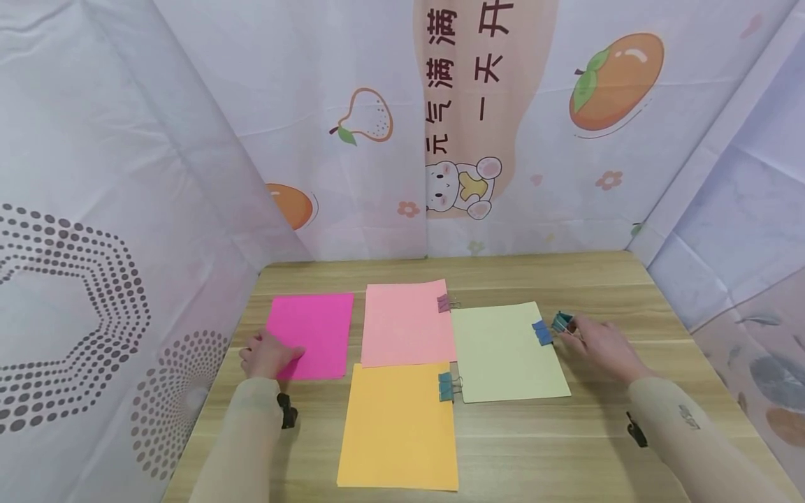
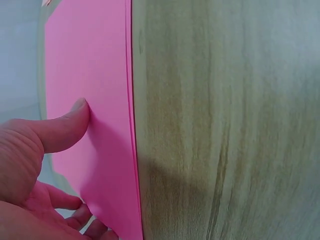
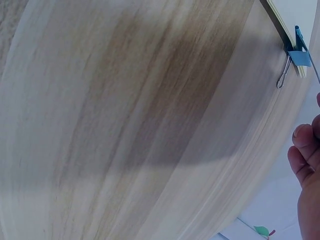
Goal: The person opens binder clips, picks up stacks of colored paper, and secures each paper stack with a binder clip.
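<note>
My left hand (image 1: 267, 356) is at the left edge of a magenta paper stack (image 1: 323, 335). In the left wrist view, its thumb (image 2: 70, 125) lies on the top sheet and its fingers curl at the stack's edge. My right hand (image 1: 600, 342) pinches a teal binder clip (image 1: 562, 322) by its wire handles, just off the right edge of a pale yellow stack (image 1: 503, 356). That edge bears a blue binder clip (image 1: 542, 332), also seen in the right wrist view. There, my right hand (image 3: 310, 165) is partly cut off by the frame.
A light pink stack (image 1: 405, 328) with a mauve binder clip (image 1: 444, 303) stands between the magenta and yellow stacks. Nearer lies an orange stack (image 1: 399, 433) with a teal-blue binder clip (image 1: 446, 386) on its right edge. Printed curtains (image 1: 365, 195) enclose the wooden table (image 1: 522, 454).
</note>
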